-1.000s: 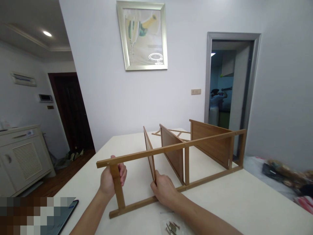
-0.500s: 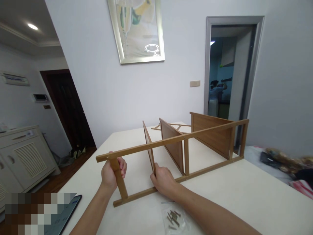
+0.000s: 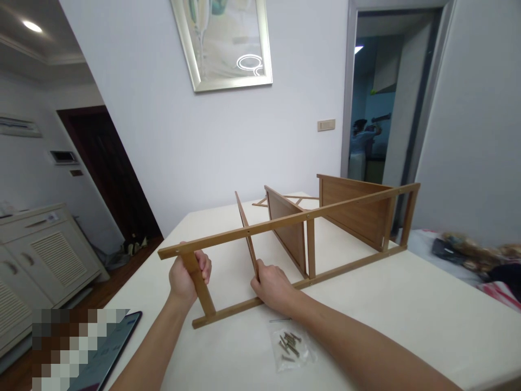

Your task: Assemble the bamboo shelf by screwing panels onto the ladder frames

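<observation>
A wooden shelf rack lies on its side, its ladder-like side frame (image 3: 350, 205) facing me. My left hand (image 3: 182, 279) is wrapped round the short crossbar (image 3: 202, 290) at the frame's left end. With my right hand (image 3: 274, 288) I grip the near lower edge of the narrow shelf board (image 3: 245, 217), close to the lower rail. Farther right, a middle board (image 3: 285, 228) and a larger board (image 3: 352, 209) stand between the rails. In front of my right hand are a thin metal rod (image 3: 280, 320) and a clear bag of screws (image 3: 290, 347).
The rack rests on a white table (image 3: 407, 309). Behind it lies another wooden frame (image 3: 301, 198). A tablet (image 3: 120, 345) is at the table's left edge. Assorted items (image 3: 468, 252) lie beyond the right edge. A person (image 3: 362, 144) stands through the doorway.
The view has tipped slightly downward, so the rack and wall appear higher. Both hands keep the same holds, and the rack shows no clear movement on the table.
</observation>
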A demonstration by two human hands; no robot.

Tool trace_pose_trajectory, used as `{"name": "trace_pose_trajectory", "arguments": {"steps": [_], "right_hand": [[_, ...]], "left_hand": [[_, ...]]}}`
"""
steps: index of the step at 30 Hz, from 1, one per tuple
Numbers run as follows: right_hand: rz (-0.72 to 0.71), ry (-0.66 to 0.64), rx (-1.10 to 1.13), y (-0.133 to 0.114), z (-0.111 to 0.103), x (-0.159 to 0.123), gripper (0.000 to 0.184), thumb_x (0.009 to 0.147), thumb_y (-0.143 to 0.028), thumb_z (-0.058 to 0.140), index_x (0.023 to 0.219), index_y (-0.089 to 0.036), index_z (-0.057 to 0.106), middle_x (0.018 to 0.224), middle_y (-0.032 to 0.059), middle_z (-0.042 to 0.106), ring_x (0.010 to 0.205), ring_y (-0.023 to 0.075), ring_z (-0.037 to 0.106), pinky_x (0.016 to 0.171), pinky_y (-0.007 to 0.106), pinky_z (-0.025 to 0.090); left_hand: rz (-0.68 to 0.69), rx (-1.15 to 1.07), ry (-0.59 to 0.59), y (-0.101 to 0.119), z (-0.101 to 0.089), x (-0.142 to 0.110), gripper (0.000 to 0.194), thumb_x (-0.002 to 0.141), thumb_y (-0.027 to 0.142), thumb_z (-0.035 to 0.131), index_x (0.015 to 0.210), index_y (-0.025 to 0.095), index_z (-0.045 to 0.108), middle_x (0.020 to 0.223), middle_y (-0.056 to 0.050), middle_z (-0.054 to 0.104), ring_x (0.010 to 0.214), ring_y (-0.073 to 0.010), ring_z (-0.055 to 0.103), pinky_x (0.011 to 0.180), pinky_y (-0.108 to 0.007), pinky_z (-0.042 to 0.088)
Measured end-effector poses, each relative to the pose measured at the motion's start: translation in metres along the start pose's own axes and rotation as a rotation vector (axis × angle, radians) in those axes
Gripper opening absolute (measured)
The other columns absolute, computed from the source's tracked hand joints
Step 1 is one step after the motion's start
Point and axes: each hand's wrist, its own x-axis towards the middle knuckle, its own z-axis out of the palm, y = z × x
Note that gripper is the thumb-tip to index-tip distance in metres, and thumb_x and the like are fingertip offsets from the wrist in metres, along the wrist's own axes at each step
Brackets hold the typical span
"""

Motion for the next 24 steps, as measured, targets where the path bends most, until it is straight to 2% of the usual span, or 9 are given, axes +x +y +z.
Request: {"name": "trace_pose_trajectory", "arguments": {"steps": [10, 14, 20, 24], "right_hand": [[0.006, -0.031, 0.007, -0.002, -0.005, -0.001, 0.028, 0.087, -0.024, 0.038, 0.110, -0.012, 0.049, 0.084, 0.0134, 0.068, 0.076, 0.0247, 0.062, 0.064, 0.031, 0.034], [-0.033, -0.078, 0.032, 0.001, -0.010, -0.002, 0.027, 0.092, -0.031, 0.035, 0.107, -0.014, 0.050, 0.083, 0.0113, 0.067, 0.073, 0.0224, 0.061, 0.061, 0.029, 0.033], [-0.051, -0.086, 0.121, 0.003, -0.019, -0.002, 0.037, 0.095, -0.049, 0.034, 0.093, -0.017, 0.053, 0.074, 0.0065, 0.062, 0.066, 0.0180, 0.056, 0.058, 0.026, 0.030], [-0.007, -0.052, 0.137, 0.001, -0.021, 0.001, 0.032, 0.094, -0.045, 0.040, 0.084, -0.018, 0.054, 0.068, 0.0034, 0.058, 0.058, 0.0139, 0.049, 0.055, 0.025, 0.028]], "left_hand": [[0.005, 0.007, 0.005, -0.002, -0.002, 0.002, 0.046, 0.084, 0.041, 0.036, 0.047, 0.018, 0.049, 0.037, -0.002, 0.044, 0.032, -0.0120, 0.043, 0.034, -0.022, 0.028], [-0.011, 0.016, 0.031, -0.002, -0.002, 0.001, 0.049, 0.084, 0.045, 0.036, 0.046, 0.017, 0.049, 0.036, -0.001, 0.043, 0.032, -0.0118, 0.042, 0.032, -0.022, 0.028], [-0.022, 0.026, 0.062, -0.001, -0.001, 0.002, 0.051, 0.084, 0.049, 0.036, 0.046, 0.018, 0.048, 0.036, -0.001, 0.043, 0.031, -0.0119, 0.042, 0.032, -0.022, 0.029], [-0.010, 0.040, 0.064, -0.001, -0.001, 0.002, 0.048, 0.082, 0.049, 0.038, 0.046, 0.018, 0.048, 0.035, -0.001, 0.044, 0.031, -0.0121, 0.042, 0.032, -0.022, 0.030]]}}
